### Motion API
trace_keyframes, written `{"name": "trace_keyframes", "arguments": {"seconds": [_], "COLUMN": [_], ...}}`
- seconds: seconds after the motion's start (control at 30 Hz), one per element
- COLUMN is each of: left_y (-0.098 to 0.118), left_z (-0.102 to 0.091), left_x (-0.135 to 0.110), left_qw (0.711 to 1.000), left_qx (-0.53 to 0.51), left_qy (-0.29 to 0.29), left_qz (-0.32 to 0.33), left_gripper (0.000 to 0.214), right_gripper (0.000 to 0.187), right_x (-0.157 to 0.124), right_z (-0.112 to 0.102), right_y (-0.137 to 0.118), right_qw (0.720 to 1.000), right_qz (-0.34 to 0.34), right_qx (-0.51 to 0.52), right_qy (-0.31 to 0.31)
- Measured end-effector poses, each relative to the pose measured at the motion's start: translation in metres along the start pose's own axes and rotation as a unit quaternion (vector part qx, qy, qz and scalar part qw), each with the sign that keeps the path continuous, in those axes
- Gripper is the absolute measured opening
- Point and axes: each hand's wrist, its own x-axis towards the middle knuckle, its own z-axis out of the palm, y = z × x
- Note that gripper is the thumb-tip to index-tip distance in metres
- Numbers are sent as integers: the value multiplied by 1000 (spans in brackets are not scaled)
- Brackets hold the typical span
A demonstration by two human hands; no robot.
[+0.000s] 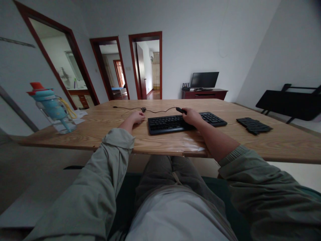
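Note:
A black keyboard (165,124) lies on the wooden table in front of me. My right hand (192,117) is over its right half, closed around a small black oblong object (181,110) whose tip sticks out to the left. What kind of object it is does not show clearly. A thin black cable (160,111) runs along behind the keyboard to near that tip, with a small tied bundle (143,109). My left hand (136,117) rests on the table left of the keyboard, beside the bundle. Its fingers are curled, and anything inside them is hidden.
At the left of the wooden table (100,134) stands a blue bottle (54,107) with a red lid, papers (79,117) beside it. A pile of flat black pieces (253,125) lies at the right. Beyond are a monitor (205,80) on a cabinet and a folded black table (288,104).

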Motion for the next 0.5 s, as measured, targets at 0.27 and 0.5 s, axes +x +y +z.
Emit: {"name": "trace_keyframes", "arguments": {"seconds": [0.27,0.5], "left_y": [7,6], "left_z": [-4,-3], "left_x": [-6,-4], "left_qw": [999,999], "left_qx": [29,21], "left_qy": [2,5], "left_qz": [14,24], "left_gripper": [6,8], "right_gripper": [42,37], "right_x": [-5,-2], "right_z": [-2,0], "right_y": [-8,-10], "right_qw": [999,998], "right_qz": [-6,-20], "right_qx": [1,0], "right_qy": [-42,-67]}}
